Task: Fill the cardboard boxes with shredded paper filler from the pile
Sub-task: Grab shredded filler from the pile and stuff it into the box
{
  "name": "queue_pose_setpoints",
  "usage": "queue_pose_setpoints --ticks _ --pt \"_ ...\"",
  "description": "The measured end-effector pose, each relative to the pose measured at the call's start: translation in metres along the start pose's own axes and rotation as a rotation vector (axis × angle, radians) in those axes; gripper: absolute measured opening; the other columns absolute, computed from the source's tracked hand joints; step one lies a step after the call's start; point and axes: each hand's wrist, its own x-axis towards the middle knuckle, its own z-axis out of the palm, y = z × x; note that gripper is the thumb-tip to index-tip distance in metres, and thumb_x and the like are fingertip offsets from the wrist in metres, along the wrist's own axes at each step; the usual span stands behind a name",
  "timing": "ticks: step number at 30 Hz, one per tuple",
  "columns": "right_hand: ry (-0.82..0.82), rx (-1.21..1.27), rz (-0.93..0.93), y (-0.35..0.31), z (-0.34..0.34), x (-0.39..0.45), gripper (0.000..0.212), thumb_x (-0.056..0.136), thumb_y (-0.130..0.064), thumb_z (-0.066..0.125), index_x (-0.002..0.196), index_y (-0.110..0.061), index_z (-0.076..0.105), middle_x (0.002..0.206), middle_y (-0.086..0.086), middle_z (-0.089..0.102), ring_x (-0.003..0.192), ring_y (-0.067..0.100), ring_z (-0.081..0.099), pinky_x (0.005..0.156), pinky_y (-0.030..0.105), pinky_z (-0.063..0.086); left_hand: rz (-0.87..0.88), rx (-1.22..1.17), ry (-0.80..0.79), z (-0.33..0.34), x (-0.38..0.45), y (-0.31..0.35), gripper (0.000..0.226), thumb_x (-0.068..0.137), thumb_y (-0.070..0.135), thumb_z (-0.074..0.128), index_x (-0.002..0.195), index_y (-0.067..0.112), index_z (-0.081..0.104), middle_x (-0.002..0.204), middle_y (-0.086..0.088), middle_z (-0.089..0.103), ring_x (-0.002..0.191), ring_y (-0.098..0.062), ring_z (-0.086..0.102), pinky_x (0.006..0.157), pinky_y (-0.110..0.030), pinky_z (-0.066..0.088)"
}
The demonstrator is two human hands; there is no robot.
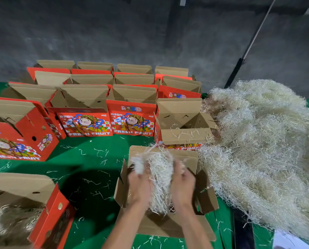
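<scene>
An open cardboard box stands right in front of me on the green floor. My left hand and my right hand grip a thick wad of pale shredded paper between them, inside the box's opening. The big pile of shredded paper lies just to the right of the box. Another open box behind it holds only a few strands. A red box at the lower left has shredded paper in it.
Several open red "Fresh Fruit" boxes stand in rows behind, up to a grey wall. Loose strands litter the green floor. A pole leans on the wall at right. A white object lies at lower right.
</scene>
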Motion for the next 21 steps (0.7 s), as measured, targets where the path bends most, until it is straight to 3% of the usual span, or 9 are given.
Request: queue_pose_setpoints --ticks 2,5,8,10,13,16,17,19,21 --pt "0.146 0.038 0.065 0.0 -0.025 0.017 0.049 0.094 -0.058 0.052 0.061 -0.021 0.051 0.045 -0.005 0.035 0.041 0.01 0.026 0.047 0.029 0.029 -0.02 0.025 0.173 -0.018 0.014 0.009 0.095 0.079 0.073 0.063 0.144 0.01 0.033 0.098 0.008 0.055 0.082 -0.013 0.055 0.07 -0.034 0.044" --pt "0.207 0.041 0.068 0.003 -0.033 0.023 0.052 0.09 -0.067 0.049 0.06 -0.025 0.049 0.047 -0.012 0.041 0.042 0.0 0.034 0.054 0.028 0.034 -0.04 0.085 0.202 -0.021 0.008 0.013 0.102 0.069 0.091 0.046 0.137 0.016 0.036 0.1 -0.001 0.055 0.085 -0.017 0.054 0.065 -0.033 0.037" --pt "0.154 0.058 0.152 0.004 -0.028 0.018 0.061 0.085 -0.078 0.045 0.099 -0.024 0.07 0.072 -0.027 0.056 0.074 -0.006 0.051 0.092 0.04 0.047 -0.057 -0.048 0.071 -0.018 0.009 0.014 0.11 0.064 0.099 0.039 0.141 0.022 0.047 0.121 0.0 0.063 0.102 -0.018 0.06 0.094 -0.039 0.044" --pt "0.072 0.05 0.224 0.005 -0.03 0.014 0.085 0.076 -0.091 0.041 0.136 -0.032 0.053 0.104 -0.029 0.056 0.105 0.004 0.048 0.109 0.044 0.03 -0.116 -0.275 -0.103 -0.023 0.009 0.018 0.091 0.071 0.093 0.041 0.133 0.029 0.06 0.121 0.0 0.07 0.109 -0.019 0.065 0.106 -0.046 0.042" --pt "-0.083 0.048 0.252 0.004 -0.02 0.003 0.102 0.065 -0.096 0.046 0.15 -0.043 0.028 0.147 -0.013 0.044 0.127 0.013 0.043 0.108 0.044 0.029 -0.124 -0.27 -0.167 -0.018 0.0 0.021 0.037 0.099 0.049 0.051 0.132 0.037 0.061 0.133 -0.005 0.063 0.114 -0.019 0.064 0.104 -0.045 0.046" --pt "-0.166 0.055 0.253 0.003 -0.008 -0.005 0.092 0.07 -0.081 0.063 0.148 -0.05 0.024 0.147 -0.004 0.027 0.137 0.026 0.045 0.106 0.041 0.038 -0.223 -0.302 -0.261 -0.012 -0.007 0.015 0.04 0.102 0.025 0.05 0.141 0.018 0.051 0.133 -0.015 0.062 0.119 -0.031 0.062 0.102 -0.051 0.047" --pt "-0.155 0.076 0.241 0.004 -0.008 -0.004 0.084 0.073 -0.071 0.066 0.146 -0.047 0.03 0.142 0.005 0.051 0.134 0.024 0.048 0.108 0.042 0.039 -0.219 -0.29 -0.287 -0.014 -0.007 0.013 0.036 0.102 0.03 0.05 0.135 0.019 0.055 0.123 -0.012 0.068 0.111 -0.03 0.067 0.096 -0.05 0.05" --pt "-0.078 0.109 0.15 0.0 -0.013 0.005 0.047 0.086 -0.049 0.068 0.128 -0.05 0.047 0.125 -0.02 0.057 0.127 0.015 0.052 0.11 0.042 0.04 -0.071 -0.125 -0.171 -0.021 -0.002 0.014 0.036 0.095 0.05 0.055 0.125 0.031 0.058 0.112 -0.001 0.071 0.101 -0.024 0.068 0.085 -0.043 0.05" --pt "-0.015 0.122 0.098 -0.009 -0.02 0.01 0.034 0.092 -0.048 0.062 0.123 -0.051 0.051 0.12 -0.03 0.057 0.121 0.01 0.055 0.107 0.036 0.042 0.128 0.043 -0.072 -0.026 0.0 0.016 0.063 0.082 0.077 0.052 0.132 0.039 0.052 0.128 0.01 0.059 0.116 -0.017 0.056 0.094 -0.044 0.044"
